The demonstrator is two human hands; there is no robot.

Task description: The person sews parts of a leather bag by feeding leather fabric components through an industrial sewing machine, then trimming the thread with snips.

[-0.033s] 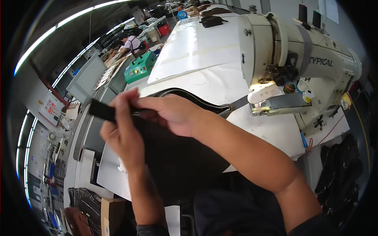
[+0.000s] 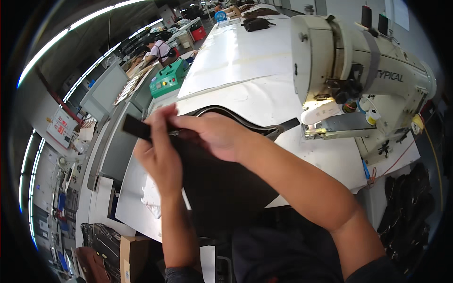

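Observation:
A black zippered pouch (image 2: 222,188) hangs in front of me, over the near edge of the white table. Its upper edge curves to the right along a zipper (image 2: 236,120) and finishes in a dark strap-like tab (image 2: 290,124). My left hand (image 2: 163,158) is closed on the pouch's left end, where another black tab (image 2: 137,129) sticks out past the fingers. Close beside it, my right hand (image 2: 212,134) pinches the same end near the zipper. The fingertips of both hands partly hide the spot they grip.
A sewing machine (image 2: 349,70) with its lamp lit stands at the right of the white table (image 2: 236,61). A green box-shaped device (image 2: 168,78) is beyond the hands to the left. Farther back are a dark pouch (image 2: 257,24) and a seated person (image 2: 158,51). Black items (image 2: 408,207) hang at lower right.
My left hand and the pouch's left tab have shifted slightly to the right. The grip of both hands looks the same.

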